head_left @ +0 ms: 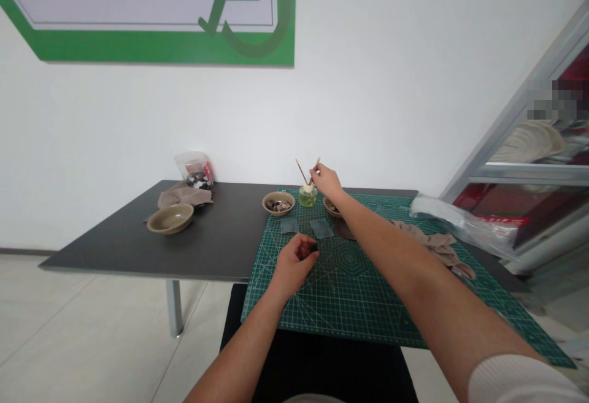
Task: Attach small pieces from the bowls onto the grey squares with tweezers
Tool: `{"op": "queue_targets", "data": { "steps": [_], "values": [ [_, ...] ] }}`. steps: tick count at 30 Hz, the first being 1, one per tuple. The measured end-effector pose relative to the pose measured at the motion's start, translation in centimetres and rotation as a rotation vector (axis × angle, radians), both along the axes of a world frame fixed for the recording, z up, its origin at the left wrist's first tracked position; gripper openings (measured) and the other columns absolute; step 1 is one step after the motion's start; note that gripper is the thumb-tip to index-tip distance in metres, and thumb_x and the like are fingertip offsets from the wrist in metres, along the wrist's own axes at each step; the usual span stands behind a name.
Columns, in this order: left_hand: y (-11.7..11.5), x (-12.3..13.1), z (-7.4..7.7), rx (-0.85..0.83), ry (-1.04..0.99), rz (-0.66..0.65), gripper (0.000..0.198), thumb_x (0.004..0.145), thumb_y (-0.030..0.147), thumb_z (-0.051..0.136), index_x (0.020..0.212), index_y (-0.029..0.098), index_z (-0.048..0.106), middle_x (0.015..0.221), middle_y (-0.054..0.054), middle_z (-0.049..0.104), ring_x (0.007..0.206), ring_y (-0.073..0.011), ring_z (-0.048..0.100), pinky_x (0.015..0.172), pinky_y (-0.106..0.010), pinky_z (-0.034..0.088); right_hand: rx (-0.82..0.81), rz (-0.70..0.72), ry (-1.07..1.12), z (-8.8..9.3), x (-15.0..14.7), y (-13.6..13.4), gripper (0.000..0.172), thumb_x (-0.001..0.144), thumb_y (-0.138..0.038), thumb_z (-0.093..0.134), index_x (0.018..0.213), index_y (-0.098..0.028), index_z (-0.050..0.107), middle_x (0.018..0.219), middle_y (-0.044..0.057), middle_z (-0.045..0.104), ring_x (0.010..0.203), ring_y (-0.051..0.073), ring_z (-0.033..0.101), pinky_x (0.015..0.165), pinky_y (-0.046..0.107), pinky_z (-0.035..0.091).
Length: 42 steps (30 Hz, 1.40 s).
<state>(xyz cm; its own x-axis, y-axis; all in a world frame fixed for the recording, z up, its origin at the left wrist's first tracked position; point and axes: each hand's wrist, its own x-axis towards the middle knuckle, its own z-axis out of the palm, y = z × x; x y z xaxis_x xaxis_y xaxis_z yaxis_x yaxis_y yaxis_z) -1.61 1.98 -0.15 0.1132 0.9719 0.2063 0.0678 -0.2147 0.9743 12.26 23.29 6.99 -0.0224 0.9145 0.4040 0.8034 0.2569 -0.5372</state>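
Observation:
My right hand (326,177) reaches far forward, its fingers closed on a thin brush-like stick (318,162) above a small glass jar (307,197) of yellow-green liquid. A second thin stick (300,169) leans out of the jar's mouth. Over the cutting mat (294,305), my left hand (294,263) pinches a small dark piece (314,247). Left of the jar stands a bowl (278,211) with small dark and pinkish pieces; another bowl (329,208) is partly hidden by my right arm. Two translucent squares, one left (289,226) and one right (321,228), lie between the hands.
A tan bowl (170,219), a brownish cloth (184,194) and a clear bag of dark pieces (199,176) are on the dark table (221,249) at left. To the right lie a crumpled cloth (442,243) and a plastic bag (460,219). A wall stands behind.

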Motion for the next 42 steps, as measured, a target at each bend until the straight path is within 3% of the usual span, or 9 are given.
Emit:
{"op": "queue_targets", "data": {
  "steps": [5,9,11,14,17,20,24,34,42],
  "values": [
    [-0.1,0.1,0.5,-0.022,-0.007,0.043,0.017,0.073,0.022,0.065,0.088,0.019,0.059,0.065,0.005,0.049,0.061,-0.0101,0.047,0.061,-0.023,0.037,-0.091,-0.041,0.047,0.1,0.2,0.1,0.025,0.088,-0.040,0.051,0.091,-0.018,0.064,0.097,0.010,0.072,0.097,0.023,0.065,0.084,0.031,0.045],
    [0.1,0.3,0.5,-0.027,-0.060,0.093,0.020,0.071,0.024,0.068,0.087,0.019,0.058,0.067,0.005,0.050,0.061,-0.0102,0.047,0.061,-0.023,0.038,-0.162,-0.067,0.145,0.4,1.0,-1.5,0.034,0.080,-0.038,0.061,0.106,-0.016,0.060,0.103,0.011,0.070,0.095,0.021,0.065,0.081,0.029,0.045],
    [0.3,0.4,0.3,-0.009,-0.066,0.126,0.021,0.070,0.024,0.069,0.088,0.019,0.057,0.067,0.005,0.051,0.061,-0.0100,0.047,0.061,-0.023,0.037,-0.124,-0.082,0.203,0.4,1.7,-3.2,0.044,0.078,-0.035,0.062,0.116,-0.015,0.053,0.104,0.010,0.070,0.092,0.021,0.065,0.079,0.029,0.046],
    [0.6,0.5,0.1,0.010,-0.030,0.160,0.021,0.071,0.024,0.069,0.086,0.019,0.056,0.068,0.006,0.052,0.061,-0.0099,0.047,0.062,-0.023,0.037,-0.065,-0.061,0.244,0.0,2.9,-6.9,0.040,0.079,-0.040,0.061,0.112,-0.019,0.054,0.095,0.005,0.069,0.081,0.018,0.064,0.070,0.027,0.046],
    [0.7,0.5,0.1,0.014,-0.016,0.175,0.022,0.069,0.023,0.070,0.084,0.019,0.054,0.067,0.006,0.052,0.062,-0.0101,0.048,0.062,-0.023,0.037,-0.247,0.159,0.197,-0.8,3.6,-11.2,0.033,0.077,-0.048,0.064,0.093,-0.019,0.061,0.075,0.001,0.067,0.067,0.015,0.061,0.060,0.025,0.043],
    [0.7,0.5,0.1,0.044,0.005,0.164,0.023,0.068,0.023,0.070,0.083,0.019,0.053,0.067,0.006,0.052,0.061,-0.0103,0.048,0.062,-0.024,0.038,-0.382,0.329,0.249,-1.6,3.3,-15.1,0.037,0.077,-0.049,0.065,0.098,-0.018,0.060,0.074,0.000,0.067,0.061,0.013,0.060,0.053,0.023,0.041],
    [0.4,0.5,0.3,0.067,0.092,0.137,0.021,0.068,0.023,0.070,0.078,0.018,0.052,0.064,0.006,0.050,0.059,-0.0100,0.046,0.059,-0.023,0.036,-0.329,0.286,0.204,-2.3,2.4,-18.1,0.034,0.073,-0.044,0.071,0.093,-0.017,0.063,0.077,0.001,0.068,0.066,0.013,0.061,0.056,0.023,0.042],
    [0.5,0.4,-0.2,0.102,0.098,0.126,0.018,0.067,0.020,0.065,0.082,0.018,0.055,0.066,0.004,0.054,0.061,-0.0108,0.049,0.059,-0.023,0.038,-0.272,0.244,0.061,-2.1,2.1,-19.5,0.025,0.069,-0.036,0.073,0.085,-0.020,0.065,0.081,0.002,0.069,0.074,0.016,0.062,0.063,0.025,0.042],
    [0.9,0.5,-0.4,0.090,0.102,0.097,0.022,0.062,0.017,0.065,0.082,0.018,0.057,0.066,0.004,0.055,0.060,-0.0108,0.049,0.059,-0.023,0.038,-0.294,0.274,0.042,-3.0,1.4,-19.1,0.013,0.069,-0.031,0.069,0.074,-0.020,0.065,0.071,-0.001,0.066,0.067,0.015,0.060,0.057,0.023,0.038]
  ]
}}
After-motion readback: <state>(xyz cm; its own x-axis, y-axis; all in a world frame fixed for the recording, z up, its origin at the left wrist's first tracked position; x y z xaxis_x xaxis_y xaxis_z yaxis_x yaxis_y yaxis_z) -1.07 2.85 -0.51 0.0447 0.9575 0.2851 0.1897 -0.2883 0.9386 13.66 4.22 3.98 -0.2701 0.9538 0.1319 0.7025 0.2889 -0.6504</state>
